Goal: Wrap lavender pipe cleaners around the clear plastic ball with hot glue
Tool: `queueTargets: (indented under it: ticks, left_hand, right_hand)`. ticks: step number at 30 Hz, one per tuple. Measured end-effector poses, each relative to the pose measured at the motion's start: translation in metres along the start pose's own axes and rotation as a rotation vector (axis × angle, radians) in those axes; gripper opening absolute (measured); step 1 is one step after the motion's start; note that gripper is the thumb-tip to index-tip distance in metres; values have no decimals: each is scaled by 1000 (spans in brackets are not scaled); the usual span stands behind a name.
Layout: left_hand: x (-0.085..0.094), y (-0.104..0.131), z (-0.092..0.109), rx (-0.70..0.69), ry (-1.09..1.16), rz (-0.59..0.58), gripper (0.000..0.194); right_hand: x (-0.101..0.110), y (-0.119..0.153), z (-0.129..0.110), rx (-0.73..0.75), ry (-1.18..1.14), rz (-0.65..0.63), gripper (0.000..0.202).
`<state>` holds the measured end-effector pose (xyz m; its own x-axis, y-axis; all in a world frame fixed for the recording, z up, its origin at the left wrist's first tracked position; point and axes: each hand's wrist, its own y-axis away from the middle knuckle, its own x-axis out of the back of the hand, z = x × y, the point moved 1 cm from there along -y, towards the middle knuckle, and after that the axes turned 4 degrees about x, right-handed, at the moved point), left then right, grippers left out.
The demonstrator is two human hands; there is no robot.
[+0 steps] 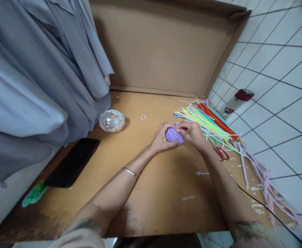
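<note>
A round purple coil of fuzzy pipe cleaner [173, 135], wound in close rows, sits over the middle of the table. Around its left side curl the fingers and thumb of my left hand [162, 136], closed on it. My right hand [191, 132] pinches at the coil's upper right edge, thumb and fingertips together on what looks like the purple pipe cleaner's strand; its end is hidden by the fingers. Just beyond the right hand, a bundle of coloured pipe cleaners [205, 120] lies spread out. Red-handled scissors [221, 153] rest partly under that bundle.
To the left are a clear plastic ball [112, 120] and a black phone [73, 163] on a green thing [34, 193]. A small pink curved piece [143, 117] lies centrally. A jar [236, 102] stands by the tiled wall. Cardboard [163, 48] closes the back; a grey curtain [37, 69] hangs left.
</note>
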<state>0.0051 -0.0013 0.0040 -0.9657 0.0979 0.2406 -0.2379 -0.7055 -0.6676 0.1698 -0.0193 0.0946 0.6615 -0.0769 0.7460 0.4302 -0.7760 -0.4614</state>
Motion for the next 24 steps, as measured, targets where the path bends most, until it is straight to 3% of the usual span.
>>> queueTargets:
  ticks: [24]
  left_hand:
    - [3,-2,2,-53,-44,-21,58]
  right_hand:
    - [0,-1,-1,-39,-1,1,10]
